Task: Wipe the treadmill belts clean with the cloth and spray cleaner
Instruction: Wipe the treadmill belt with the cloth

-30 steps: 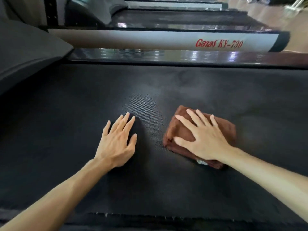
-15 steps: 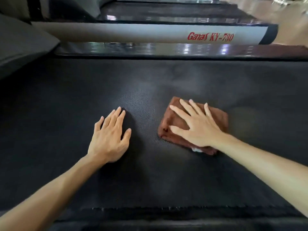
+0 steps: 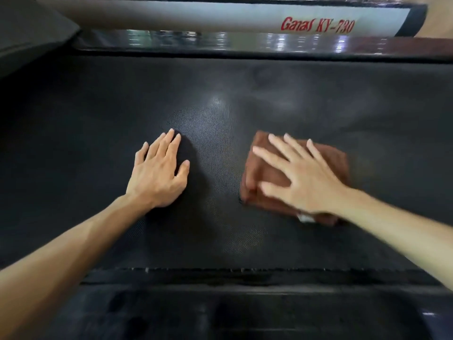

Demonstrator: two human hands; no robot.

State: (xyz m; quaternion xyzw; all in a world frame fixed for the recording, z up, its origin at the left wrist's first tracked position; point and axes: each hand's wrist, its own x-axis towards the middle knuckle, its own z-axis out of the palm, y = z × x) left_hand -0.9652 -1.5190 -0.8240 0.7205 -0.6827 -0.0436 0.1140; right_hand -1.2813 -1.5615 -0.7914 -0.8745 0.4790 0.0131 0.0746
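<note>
Black treadmill belt [image 3: 220,99], finely dimpled rubbery weave, matte with a pale sheen patch near centre. Brown cloth [image 3: 267,168], soft terry-like pile, folded into a thick rough rectangle, lying flat on belt right of centre; small white tag poking out at near edge. Right hand [image 3: 301,177] flat on top of cloth, fingers straight and splayed, pressing down, no curl round fabric; slightly motion-blurred. Left hand [image 3: 159,173] palm down directly on bare belt, fingers straight and close together, thumb out, holding nothing, well apart from cloth. Glossy dark side rail [image 3: 220,42] along far belt edge, reflective. Beyond it a smooth grey-white rounded frame bar [image 3: 171,15] with red lettering "Ganas KY-730". Near belt edge slightly frayed, smooth black deck strip [image 3: 220,312] below.
</note>
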